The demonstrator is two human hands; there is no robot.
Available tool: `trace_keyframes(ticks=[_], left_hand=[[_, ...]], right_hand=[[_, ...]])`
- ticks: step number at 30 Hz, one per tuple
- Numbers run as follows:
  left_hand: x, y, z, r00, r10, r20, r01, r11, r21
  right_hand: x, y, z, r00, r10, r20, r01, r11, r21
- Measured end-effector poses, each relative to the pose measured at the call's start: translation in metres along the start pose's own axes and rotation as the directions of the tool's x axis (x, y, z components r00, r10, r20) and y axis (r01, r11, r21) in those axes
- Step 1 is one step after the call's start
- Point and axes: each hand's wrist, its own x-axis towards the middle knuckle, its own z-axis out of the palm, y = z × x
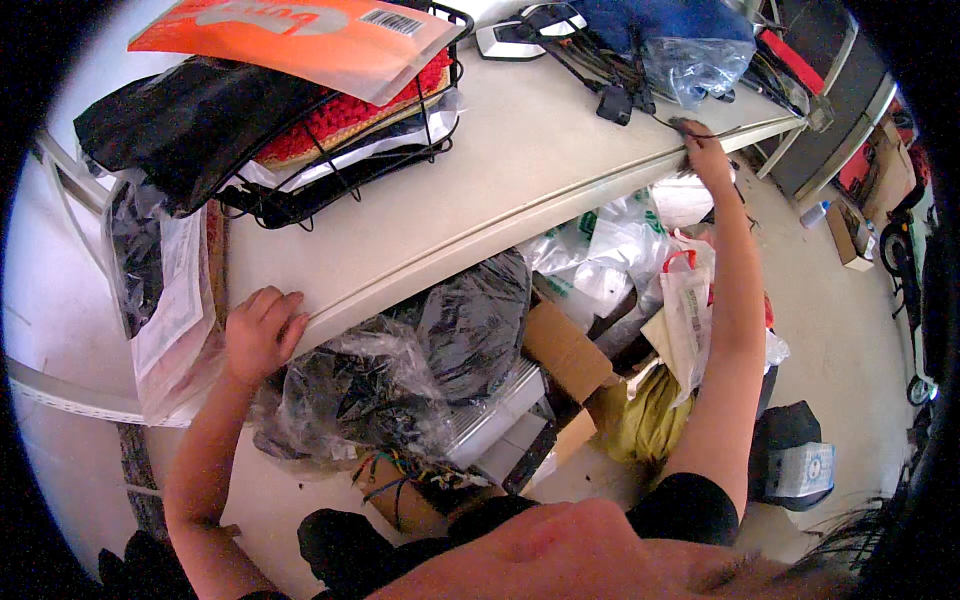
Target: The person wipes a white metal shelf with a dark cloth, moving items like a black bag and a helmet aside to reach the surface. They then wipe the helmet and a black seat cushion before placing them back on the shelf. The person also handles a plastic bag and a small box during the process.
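Head view: both grips bear on a white worktop (520,145), which crosses the picture from lower left to upper right, directly before the person. Left grip (260,335) is at its near left corner, fingers bent over the top surface; the underside is hidden, so whether it is clamped cannot be told. Right grip (706,155) is at the front edge toward the far right end, fingers bunched beside a thin dark cable (672,125). Whether it closes on the edge, the cable or neither cannot be determined.

Load noted: at left, a black wire basket (275,208) with a red knitted piece (310,130), an orange packet (260,25) lying across its top; at far right, tangled cables (575,65) and a clear plastic bag (700,65). Below the front edge: black plastic bags (470,310) and a cardboard box (565,350).

Handling, as judged: the worktop appears stiff, smooth and probably heavy under its load, with tilting liable to slide the contents. Sound holding points would be the front edge near both ends, palms beneath, clear of the cable. The basket looks light but top-heavy; its wire rim would serve better than the slippery packet.
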Motion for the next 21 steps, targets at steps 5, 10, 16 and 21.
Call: trace_keyframes(ticks=[5, 10, 16, 21], left_hand=[[0.001, 0.002, 0.001, 0.999, 0.007, -0.033, -0.007, 1.000, 0.016], [0.001, 0.005, -0.002, 0.999, 0.010, -0.034, -0.010, 1.000, 0.021], [0.000, 0.004, -0.005, 0.999, 0.009, -0.034, -0.010, 1.000, -0.015], [-0.003, -0.001, 0.001, 0.997, 0.036, -0.067, -0.038, 0.999, -0.022]], right_hand=[[-0.042, -0.084, 0.012, 0.964, -0.233, -0.127, 0.232, 0.972, -0.020], [-0.088, -0.161, 0.042, 0.939, -0.333, -0.085, 0.341, 0.934, 0.105], [-0.053, -0.108, 0.021, 0.994, -0.076, -0.083, 0.087, 0.986, 0.142], [-0.031, -0.116, 0.040, 0.984, 0.024, -0.178, -0.063, 0.975, -0.213]])
